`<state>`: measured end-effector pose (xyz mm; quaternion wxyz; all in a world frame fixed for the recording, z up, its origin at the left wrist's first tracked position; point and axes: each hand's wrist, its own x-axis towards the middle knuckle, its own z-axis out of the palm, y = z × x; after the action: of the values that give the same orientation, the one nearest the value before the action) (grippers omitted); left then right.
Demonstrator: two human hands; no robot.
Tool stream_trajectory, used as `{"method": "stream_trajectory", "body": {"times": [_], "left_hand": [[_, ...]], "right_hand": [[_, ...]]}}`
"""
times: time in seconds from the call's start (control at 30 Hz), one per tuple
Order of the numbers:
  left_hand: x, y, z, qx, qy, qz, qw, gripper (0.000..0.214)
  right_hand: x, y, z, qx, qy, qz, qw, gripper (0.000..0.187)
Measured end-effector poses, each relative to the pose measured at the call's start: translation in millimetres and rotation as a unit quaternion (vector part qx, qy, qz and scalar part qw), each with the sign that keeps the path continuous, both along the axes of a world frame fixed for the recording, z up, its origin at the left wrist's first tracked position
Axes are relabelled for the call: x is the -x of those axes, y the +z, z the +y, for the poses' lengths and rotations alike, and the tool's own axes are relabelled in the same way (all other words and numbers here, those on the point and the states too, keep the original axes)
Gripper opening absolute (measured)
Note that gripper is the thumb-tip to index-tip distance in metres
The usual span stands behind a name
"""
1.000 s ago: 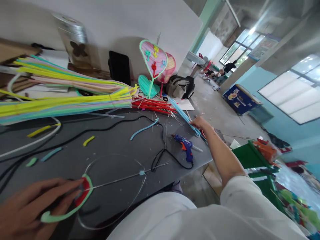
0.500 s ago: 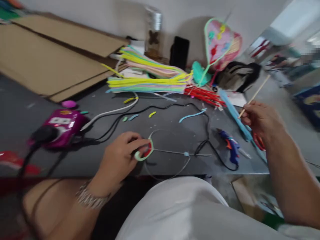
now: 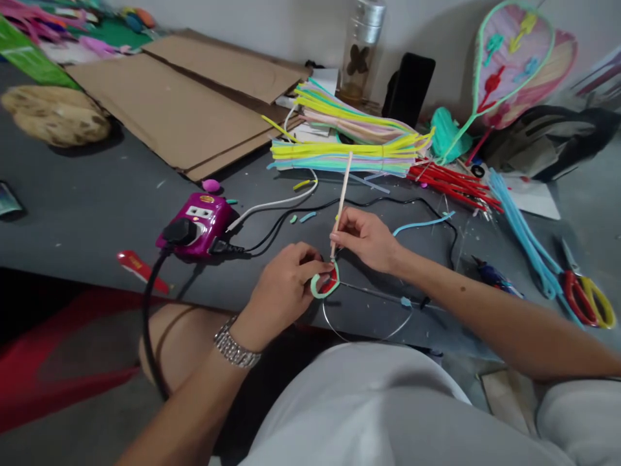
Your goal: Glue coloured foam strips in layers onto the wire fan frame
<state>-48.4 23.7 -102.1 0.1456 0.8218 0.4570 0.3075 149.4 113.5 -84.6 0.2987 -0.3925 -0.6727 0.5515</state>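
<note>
- Right hand (image 3: 363, 241) has come across beside the left hand (image 3: 284, 291), its fingers (image 3: 342, 223) pinching one wooden stick (image 3: 343, 194), tip now touching the piece.
- Left fingers (image 3: 315, 262) grip the single green-and-red piece (image 3: 324, 286), on the wire frame (image 3: 378, 295), over the table (image 3: 97, 226) near its edge.

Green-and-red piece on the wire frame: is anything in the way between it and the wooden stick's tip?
Nothing visible: the wooden stick, held in the right hand, reaches the green-and-red piece, which the left hand holds.

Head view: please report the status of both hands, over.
Left hand pinching green-edged red piece. Right hand holding wooden stick against it. Purple power strip nearby.
</note>
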Motion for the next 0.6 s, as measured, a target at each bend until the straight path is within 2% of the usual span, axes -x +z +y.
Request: {"method": "stream_trajectory", "body": {"times": [0.13, 0.3, 0.6], "left_hand": [[0.5, -2.0, 0.4, 0.014, 0.002, -0.004, 1.0, 0.018], [0.6, -3.1, 0.4, 0.022, 0.005, -0.002, 1.0, 0.018], [0.4, 1.6, -0.1, 0.037, 0.004, 0.001, 0.999, 0.017]], "right_hand": [[-0.9, 2.1, 1.1, -0.04, 0.021, -0.04, 0.998, 0.029], [2.4, 4.7, 2.2, -0.085, 0.05, -0.076, 0.992, 0.018], [1.6, 7.6, 0.1, -0.083, 0.062, -0.064, 0.993, 0.018]]}}
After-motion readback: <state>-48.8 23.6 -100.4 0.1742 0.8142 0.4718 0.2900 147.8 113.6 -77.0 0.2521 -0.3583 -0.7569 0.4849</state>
